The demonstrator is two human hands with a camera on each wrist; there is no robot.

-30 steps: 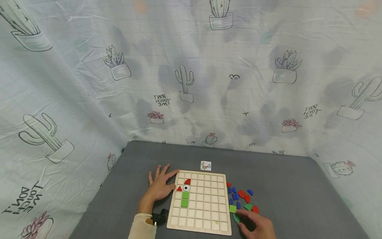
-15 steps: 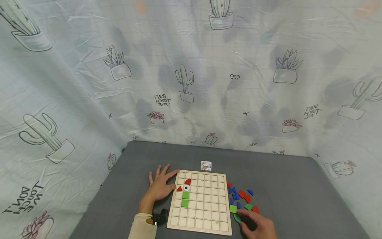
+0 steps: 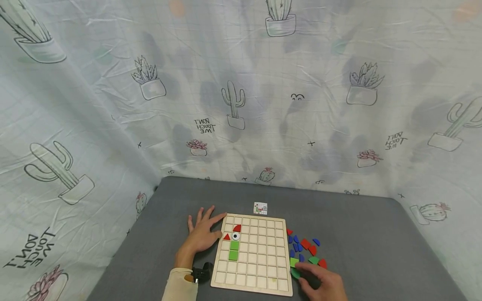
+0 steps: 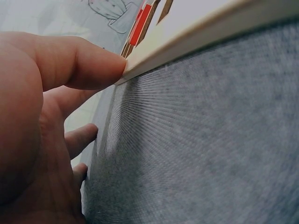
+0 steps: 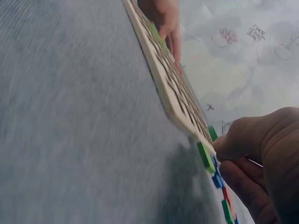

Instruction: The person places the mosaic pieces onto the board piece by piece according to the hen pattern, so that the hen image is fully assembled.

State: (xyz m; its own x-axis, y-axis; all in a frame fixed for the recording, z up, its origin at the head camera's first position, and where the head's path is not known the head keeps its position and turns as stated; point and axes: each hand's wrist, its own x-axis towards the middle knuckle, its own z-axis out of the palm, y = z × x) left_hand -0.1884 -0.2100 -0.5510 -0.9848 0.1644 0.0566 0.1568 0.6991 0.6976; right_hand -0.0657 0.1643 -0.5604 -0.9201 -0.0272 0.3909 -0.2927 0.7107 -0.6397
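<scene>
A wooden grid board [image 3: 260, 271] lies on the grey table. Set in its left part are a red quarter-round tile [image 3: 237, 228], a red triangle tile [image 3: 226, 237], a round eye tile [image 3: 235, 236] and two light green square tiles [image 3: 234, 250]. My left hand [image 3: 203, 235] rests at the board's upper left edge, fingers spread; in the left wrist view the thumb [image 4: 98, 65] touches the rim. Just off the lower right edge, my right hand [image 3: 324, 281] pinches a dark green rounded tile [image 3: 295, 273] at its fingertips. A loose light green square tile [image 3: 294, 262] lies beside those fingers.
Loose blue tiles [image 3: 296, 239], red tiles [image 3: 305, 244] and a green tile [image 3: 313, 260] lie scattered right of the board. Behind the board is a small printed pattern card [image 3: 260, 208]. Cactus-print cloth [image 3: 233, 159] hangs around the table.
My right hand has shifted slightly left towards the board, and the dark green rounded tile has moved with it. The left hand stays in place on the board's edge.
</scene>
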